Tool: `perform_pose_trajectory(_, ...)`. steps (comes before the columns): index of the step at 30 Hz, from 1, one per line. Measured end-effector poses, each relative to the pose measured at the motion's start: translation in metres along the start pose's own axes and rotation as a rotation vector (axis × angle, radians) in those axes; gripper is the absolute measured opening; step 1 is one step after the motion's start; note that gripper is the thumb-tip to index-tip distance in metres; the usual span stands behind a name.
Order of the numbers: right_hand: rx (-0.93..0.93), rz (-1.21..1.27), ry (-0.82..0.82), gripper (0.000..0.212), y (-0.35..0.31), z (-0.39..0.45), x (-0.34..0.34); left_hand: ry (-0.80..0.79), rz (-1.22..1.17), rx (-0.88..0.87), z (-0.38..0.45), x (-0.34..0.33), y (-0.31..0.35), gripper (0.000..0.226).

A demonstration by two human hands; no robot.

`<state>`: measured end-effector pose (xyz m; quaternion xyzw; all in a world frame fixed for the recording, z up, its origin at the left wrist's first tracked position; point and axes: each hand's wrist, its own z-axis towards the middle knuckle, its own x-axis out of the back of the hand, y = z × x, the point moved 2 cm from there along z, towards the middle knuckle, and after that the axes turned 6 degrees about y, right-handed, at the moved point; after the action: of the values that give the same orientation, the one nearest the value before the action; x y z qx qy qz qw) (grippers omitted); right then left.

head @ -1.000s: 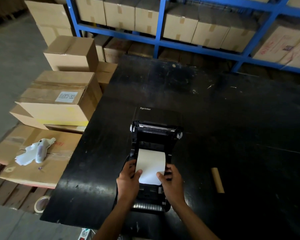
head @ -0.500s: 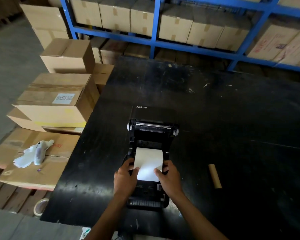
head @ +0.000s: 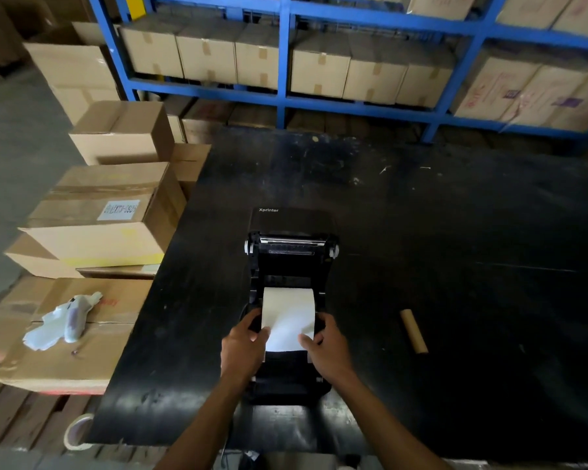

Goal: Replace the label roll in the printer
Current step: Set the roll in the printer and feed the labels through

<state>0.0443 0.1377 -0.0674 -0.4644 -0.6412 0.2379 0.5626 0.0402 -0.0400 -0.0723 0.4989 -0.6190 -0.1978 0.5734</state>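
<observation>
A black label printer point(head: 291, 262) stands open on the black table point(head: 421, 232), its lid tipped back away from me. A white label roll point(head: 287, 312) lies in its bay with the free end of paper drawn toward me. My left hand point(head: 243, 349) pinches the paper's left edge and my right hand point(head: 326, 347) pinches its right edge, both resting over the printer's front. A bare brown cardboard core point(head: 413, 330) lies on the table to the right of the printer.
Cardboard boxes point(head: 106, 212) are stacked along the table's left side, with a crumpled white cloth point(head: 63, 322) on a low one. A tape roll point(head: 77, 432) sits near the table's near-left corner. Blue shelving point(head: 282, 96) with cartons stands behind.
The view has tilted slightly upward. Both hands stay on the paper's edges, shifted a little toward the roll.
</observation>
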Motion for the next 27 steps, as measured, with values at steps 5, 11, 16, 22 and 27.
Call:
perform_pose_trajectory(5, -0.033, 0.015, 0.030, 0.039, 0.001, -0.005, -0.006, -0.026, -0.003, -0.029, 0.003, 0.005, -0.005, 0.048)
perform_pose_trajectory(11, -0.031, 0.039, 0.090, 0.038, 0.001, -0.002, 0.000, -0.017, 0.005, -0.039, 0.008, 0.012, -0.005, 0.047)
perform_pose_trajectory(16, 0.005, 0.007, 0.087, 0.033, 0.005, 0.000, 0.005, 0.000, 0.049, -0.065, 0.012, 0.010, -0.008, 0.037)
perform_pose_trajectory(22, 0.066, -0.077, 0.077, 0.039, 0.011, 0.001, 0.004, 0.033, 0.123, -0.103, 0.009, 0.011, -0.015, 0.033)
perform_pose_trajectory(27, 0.130, -0.112, 0.104, 0.039, 0.014, 0.000, 0.004, 0.068, 0.166, -0.157, 0.005, 0.008, -0.014, 0.035)
